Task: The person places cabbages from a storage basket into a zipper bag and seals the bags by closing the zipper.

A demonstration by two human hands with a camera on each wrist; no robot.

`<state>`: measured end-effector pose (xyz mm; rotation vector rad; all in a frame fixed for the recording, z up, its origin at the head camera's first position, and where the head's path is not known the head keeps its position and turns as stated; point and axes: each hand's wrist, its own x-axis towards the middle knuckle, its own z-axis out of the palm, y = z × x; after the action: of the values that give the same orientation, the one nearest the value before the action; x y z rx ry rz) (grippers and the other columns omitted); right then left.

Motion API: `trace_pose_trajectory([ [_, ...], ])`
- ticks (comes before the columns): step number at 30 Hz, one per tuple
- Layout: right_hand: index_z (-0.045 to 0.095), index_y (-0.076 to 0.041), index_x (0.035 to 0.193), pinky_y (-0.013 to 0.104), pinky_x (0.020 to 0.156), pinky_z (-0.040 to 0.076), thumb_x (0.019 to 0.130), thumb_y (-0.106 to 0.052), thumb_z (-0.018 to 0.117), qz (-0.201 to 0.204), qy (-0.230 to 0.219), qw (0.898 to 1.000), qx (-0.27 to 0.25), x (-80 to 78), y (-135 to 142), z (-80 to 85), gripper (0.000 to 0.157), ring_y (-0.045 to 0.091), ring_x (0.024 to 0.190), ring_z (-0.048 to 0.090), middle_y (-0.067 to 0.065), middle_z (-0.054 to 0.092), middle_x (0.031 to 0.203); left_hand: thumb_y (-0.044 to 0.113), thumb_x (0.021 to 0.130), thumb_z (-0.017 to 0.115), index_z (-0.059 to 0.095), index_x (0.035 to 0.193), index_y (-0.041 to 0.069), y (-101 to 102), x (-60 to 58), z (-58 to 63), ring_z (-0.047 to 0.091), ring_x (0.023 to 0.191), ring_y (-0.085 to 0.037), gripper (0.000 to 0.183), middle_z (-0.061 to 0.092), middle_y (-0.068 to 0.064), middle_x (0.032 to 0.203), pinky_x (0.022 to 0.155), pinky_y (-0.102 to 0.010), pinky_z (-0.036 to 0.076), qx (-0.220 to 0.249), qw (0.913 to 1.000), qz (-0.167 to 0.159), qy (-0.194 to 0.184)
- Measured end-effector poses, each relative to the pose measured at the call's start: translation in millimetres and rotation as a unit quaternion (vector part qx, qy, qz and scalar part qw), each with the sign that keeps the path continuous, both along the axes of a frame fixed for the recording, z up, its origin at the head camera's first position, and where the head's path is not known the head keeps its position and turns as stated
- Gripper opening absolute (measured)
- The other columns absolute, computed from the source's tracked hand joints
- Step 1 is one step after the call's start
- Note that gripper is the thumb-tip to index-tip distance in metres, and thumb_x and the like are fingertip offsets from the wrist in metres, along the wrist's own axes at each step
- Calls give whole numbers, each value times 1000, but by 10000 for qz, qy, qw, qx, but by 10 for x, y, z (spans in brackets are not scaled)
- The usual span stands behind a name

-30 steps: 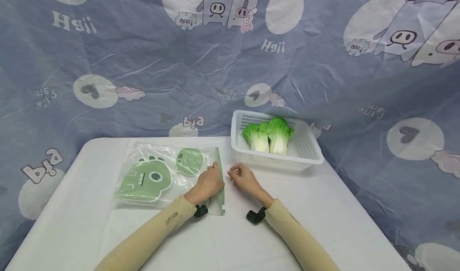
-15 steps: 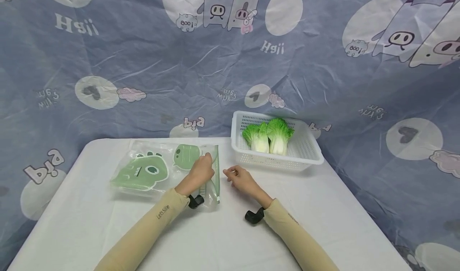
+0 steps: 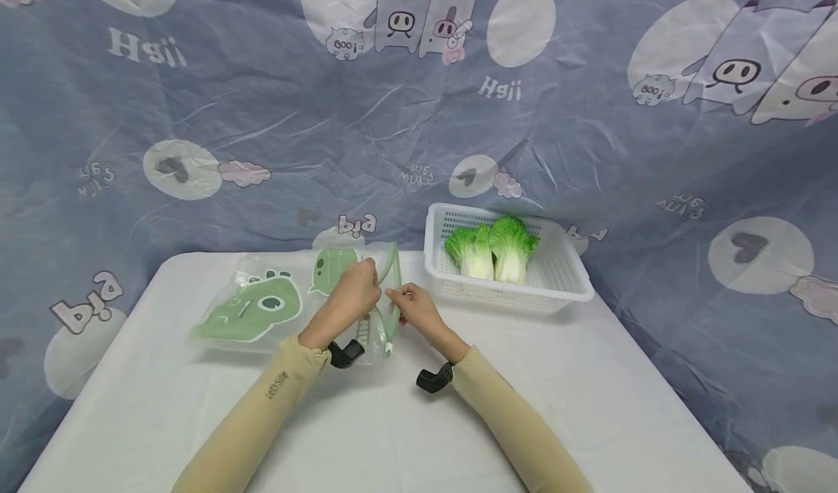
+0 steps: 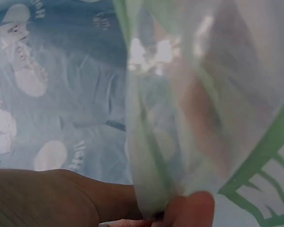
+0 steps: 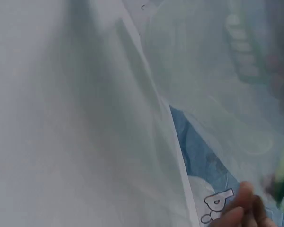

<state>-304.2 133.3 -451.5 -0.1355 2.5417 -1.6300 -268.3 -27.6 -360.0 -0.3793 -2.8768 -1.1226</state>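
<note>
A clear zip bag [image 3: 262, 304] with green dinosaur prints lies on the left side of the table, its green-edged mouth lifted and spread apart. My left hand [image 3: 347, 297] pinches the near film of the mouth; in the left wrist view its thumb [image 4: 194, 210] presses on the clear plastic. On the other side, my right hand [image 3: 422, 313] pinches the green zip strip [image 3: 396, 289] between thumb and fingers. In the right wrist view, fingertips [image 5: 246, 198] show low at the corner beside the green strip. A zip slider [image 3: 388, 347] hangs at the mouth's near end.
A white perforated basket [image 3: 556, 289] stands at the back right, just beyond my right hand. Two heads of leafy cabbage [image 3: 511, 253] lie inside it. A white cloth covers the table [image 3: 393, 435]; a patterned blue curtain [image 3: 327, 137] hangs behind.
My left hand has drawn the bag's edge left and up, and the mouth has parted. My right hand has moved left from beside the bag and taken hold of the zip strip.
</note>
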Motion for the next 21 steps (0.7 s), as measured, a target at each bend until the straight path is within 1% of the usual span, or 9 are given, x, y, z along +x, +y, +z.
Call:
trace_pose_trajectory([
  [2, 55, -10, 84, 40, 61, 51, 92, -39, 62, -47, 137, 9999, -95, -29, -63, -3, 31, 11, 49, 50, -4, 52, 56, -6, 88, 49, 51, 85, 0, -67, 32, 83, 57, 43, -17, 7, 54, -11, 70, 40, -25, 47, 59, 10000, 27, 59],
  [4, 54, -11, 79, 37, 57, 51, 92, -37, 64, -39, 185, 9998, -102, -58, -102, -34, 31, 10, 47, 50, -5, 50, 54, -1, 91, 51, 52, 84, 1, -154, 62, 172, 57, 43, -16, 7, 55, -11, 70, 42, -24, 47, 96, 9998, 96, 164],
  [8, 54, -11, 78, 30, 51, 49, 90, -34, 67, 135, 126, 9998, -56, -87, -120, -108, 30, 10, 46, 51, -3, 51, 53, 6, 94, 57, 55, 85, 0, -337, 127, 347, 57, 45, -15, 11, 58, -12, 71, 46, -25, 47, 214, 9982, 311, 463],
  [13, 54, -9, 79, 25, 47, 46, 90, -29, 69, 361, 183, 9992, -74, -116, -94, -190, 27, 10, 44, 50, -1, 54, 53, 12, 93, 62, 56, 83, 1, -541, 237, 533, 51, 52, -18, 16, 58, -11, 71, 52, -28, 40, 142, 9946, 621, 821],
  [16, 54, -9, 78, 22, 44, 43, 90, -27, 69, 417, 181, 9990, -2, -136, -73, -248, 27, 10, 41, 49, -1, 54, 51, 15, 93, 62, 57, 81, 2, -635, 299, 603, 49, 54, -19, 18, 57, -9, 70, 53, -29, 37, 20, 9930, 767, 897],
  [18, 55, -9, 80, 21, 43, 42, 90, -26, 69, 461, 103, 9989, -23, -136, -66, -271, 25, 10, 41, 49, -1, 55, 52, 16, 93, 62, 58, 80, 2, -679, 330, 634, 49, 55, -19, 19, 56, -8, 68, 53, -29, 37, -9, 9920, 835, 942],
  [21, 57, -8, 83, 21, 42, 42, 90, -26, 69, 530, 94, 9985, -90, -128, -65, -280, 22, 10, 41, 49, -1, 56, 53, 17, 93, 61, 57, 79, 4, -715, 338, 643, 48, 55, -20, 20, 53, -6, 65, 53, -29, 36, -86, 9914, 871, 970],
])
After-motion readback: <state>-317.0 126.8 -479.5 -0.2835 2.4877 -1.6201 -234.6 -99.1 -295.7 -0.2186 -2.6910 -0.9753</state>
